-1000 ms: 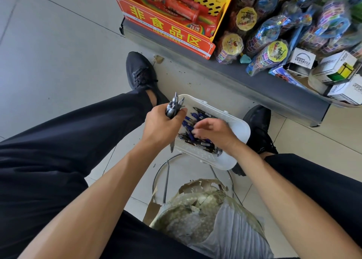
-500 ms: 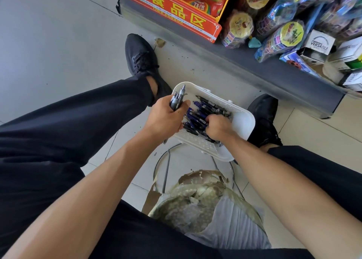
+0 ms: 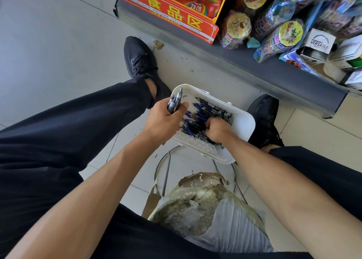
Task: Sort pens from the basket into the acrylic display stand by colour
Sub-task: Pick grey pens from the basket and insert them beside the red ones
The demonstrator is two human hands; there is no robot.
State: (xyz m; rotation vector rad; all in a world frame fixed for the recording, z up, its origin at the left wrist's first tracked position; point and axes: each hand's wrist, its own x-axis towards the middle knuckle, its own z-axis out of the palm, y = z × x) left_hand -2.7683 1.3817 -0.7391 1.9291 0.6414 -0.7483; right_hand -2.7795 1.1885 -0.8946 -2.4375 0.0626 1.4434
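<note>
Legs in dark trousers flank both hands, one black shoe [image 3: 140, 61] beyond the left hand, one [image 3: 263, 119] beyond the right. One white basket [image 3: 243, 123] sits under the hands, holding a heap of blue and black pens [image 3: 203, 113] too tangled to count. Left hand [image 3: 163, 121] grips a bunch of pens [image 3: 175, 102] upright, roughly four. Right hand [image 3: 217, 129], knuckles up, fingers curled into the heap.

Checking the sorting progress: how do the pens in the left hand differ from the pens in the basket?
The pens in the left hand stand bunched, tips up, gripped by the left hand; the pens in the basket lie loose, criss-crossed. The held few look grey; the basket's many are mostly blue. Both are retractable pens.
</note>
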